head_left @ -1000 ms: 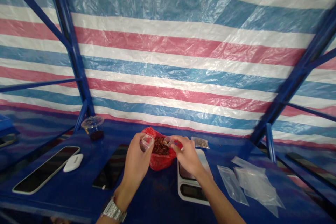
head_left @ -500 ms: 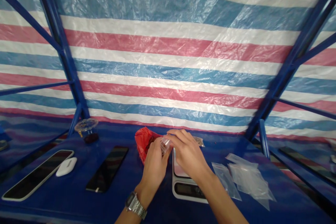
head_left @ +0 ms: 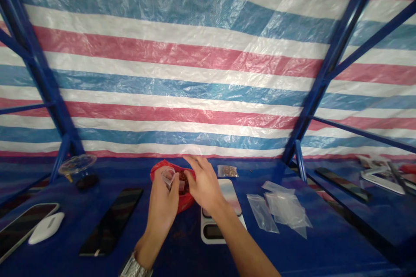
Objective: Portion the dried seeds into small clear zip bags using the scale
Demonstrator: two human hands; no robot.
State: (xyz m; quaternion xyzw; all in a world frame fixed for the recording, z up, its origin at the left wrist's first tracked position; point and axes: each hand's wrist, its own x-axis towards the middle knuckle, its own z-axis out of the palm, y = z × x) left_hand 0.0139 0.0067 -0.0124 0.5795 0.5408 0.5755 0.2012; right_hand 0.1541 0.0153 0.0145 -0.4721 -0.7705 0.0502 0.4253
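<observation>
My left hand (head_left: 164, 199) is closed around the rim of a small clear plastic bag (head_left: 168, 175), whose mouth gapes upward. It is over the left side of a red plastic bag (head_left: 186, 204) filled with small reddish-brown bits (head_left: 183, 177). My right hand (head_left: 205, 187) reaches over the red bag's right edge with its fingers apart, the thumb beside the bits. Nothing shows in its grasp. Under my right forearm is a white digital scale (head_left: 231, 197), partly covered. Behind it lies a small filled zip bag (head_left: 228, 171).
Several flat clear zip bags (head_left: 287, 210) lie to the right. On the left are a black phone (head_left: 112, 221), a white earbud case (head_left: 47, 228), another phone (head_left: 22, 229) and a clear cup (head_left: 82, 173). A striped tarp (head_left: 195, 78) and blue posts (head_left: 331, 65) rise behind.
My hands have parted and moved left from beside the scale to the red bag. The clear bag stays in my left hand; my right hand has let go of it. The view has shifted right.
</observation>
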